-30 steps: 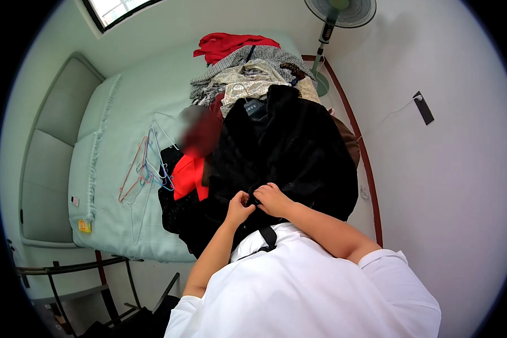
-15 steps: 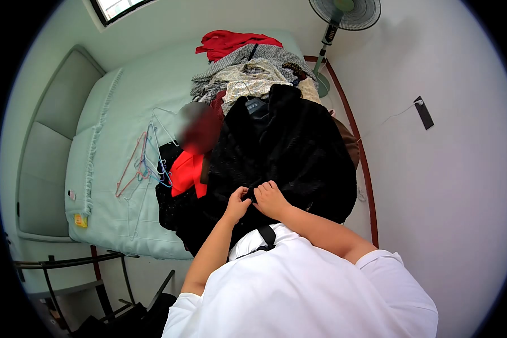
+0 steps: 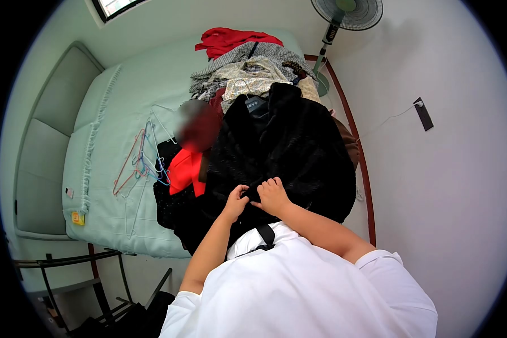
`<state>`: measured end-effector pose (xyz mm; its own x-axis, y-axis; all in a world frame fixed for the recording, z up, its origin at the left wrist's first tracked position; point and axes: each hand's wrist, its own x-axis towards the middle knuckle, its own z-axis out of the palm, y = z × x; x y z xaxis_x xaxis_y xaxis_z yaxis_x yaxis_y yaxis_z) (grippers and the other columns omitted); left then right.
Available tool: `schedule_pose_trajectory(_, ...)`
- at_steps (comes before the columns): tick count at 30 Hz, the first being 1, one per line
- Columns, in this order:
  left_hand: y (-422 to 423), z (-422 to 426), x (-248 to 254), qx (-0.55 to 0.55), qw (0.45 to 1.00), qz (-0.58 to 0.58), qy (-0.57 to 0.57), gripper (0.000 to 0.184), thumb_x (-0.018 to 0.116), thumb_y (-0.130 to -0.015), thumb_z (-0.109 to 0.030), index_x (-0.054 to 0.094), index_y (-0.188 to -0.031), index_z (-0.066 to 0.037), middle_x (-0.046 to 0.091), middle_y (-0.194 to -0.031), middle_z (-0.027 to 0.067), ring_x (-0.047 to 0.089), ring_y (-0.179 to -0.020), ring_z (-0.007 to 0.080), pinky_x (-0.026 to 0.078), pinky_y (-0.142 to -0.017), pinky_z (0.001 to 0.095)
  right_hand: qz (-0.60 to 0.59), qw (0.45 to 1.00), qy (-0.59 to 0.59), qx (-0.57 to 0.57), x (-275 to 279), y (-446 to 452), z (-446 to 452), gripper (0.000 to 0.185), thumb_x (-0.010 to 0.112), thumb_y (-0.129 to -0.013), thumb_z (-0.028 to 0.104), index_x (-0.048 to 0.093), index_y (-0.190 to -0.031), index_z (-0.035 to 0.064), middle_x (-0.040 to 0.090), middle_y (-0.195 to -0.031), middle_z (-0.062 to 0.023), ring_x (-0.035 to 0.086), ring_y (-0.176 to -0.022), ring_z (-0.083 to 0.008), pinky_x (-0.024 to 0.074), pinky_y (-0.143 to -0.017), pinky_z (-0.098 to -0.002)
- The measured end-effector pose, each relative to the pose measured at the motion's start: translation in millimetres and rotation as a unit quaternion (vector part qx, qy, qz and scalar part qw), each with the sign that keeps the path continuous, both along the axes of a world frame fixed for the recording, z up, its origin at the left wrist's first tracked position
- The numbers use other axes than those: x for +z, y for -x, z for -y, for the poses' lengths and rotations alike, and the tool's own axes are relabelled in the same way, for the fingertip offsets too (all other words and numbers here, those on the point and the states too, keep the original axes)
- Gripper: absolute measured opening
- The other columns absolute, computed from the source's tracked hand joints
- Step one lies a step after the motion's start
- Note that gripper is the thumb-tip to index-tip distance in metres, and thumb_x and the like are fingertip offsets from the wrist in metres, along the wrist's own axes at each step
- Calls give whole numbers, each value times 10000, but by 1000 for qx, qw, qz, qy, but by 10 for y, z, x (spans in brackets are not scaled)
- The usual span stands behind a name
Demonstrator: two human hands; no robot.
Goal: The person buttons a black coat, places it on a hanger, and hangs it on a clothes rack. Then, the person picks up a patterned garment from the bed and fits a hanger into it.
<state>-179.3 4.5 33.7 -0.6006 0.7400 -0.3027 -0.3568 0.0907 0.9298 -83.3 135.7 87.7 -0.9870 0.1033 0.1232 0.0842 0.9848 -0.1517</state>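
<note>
A black furry coat (image 3: 298, 146) lies spread on the bed, its collar toward the far side and a hanger (image 3: 253, 103) showing at the neck. Both hands work at the coat's front, near its lower middle. My left hand (image 3: 236, 201) has its fingers curled, pinching the coat's edge. Close beside it, my right hand (image 3: 271, 196) grips the dark fabric with bent fingers. Whatever small part lies between the fingertips is too dark to make out. Left of the coat are a red garment (image 3: 185, 172) and a black speckled garment (image 3: 166, 211).
Several hangers (image 3: 142, 158) lie on the pale green bed (image 3: 107, 219). Beyond the coat is a heap of clothes (image 3: 253, 70). A standing fan (image 3: 343, 14) is at the far right corner, near the wall. A metal-framed rack or chair (image 3: 84, 262) stands at lower left.
The view has shifted very slightly. Both hands stay at the same place on the coat, with the right fingers moving a little.
</note>
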Motion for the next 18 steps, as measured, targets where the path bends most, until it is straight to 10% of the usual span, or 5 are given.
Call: schedule_pose_trajectory(18,53,77,144,-44,973,-224,33,177,641,-772,-91,576,-878,35,557,-664,7,457,-585,48,383,-542,200,43,995,67,61,-118,31,-112,324,648,-658,321,582,-788,31,586,-807,-91,513,-836,-245,333,-837,-386)
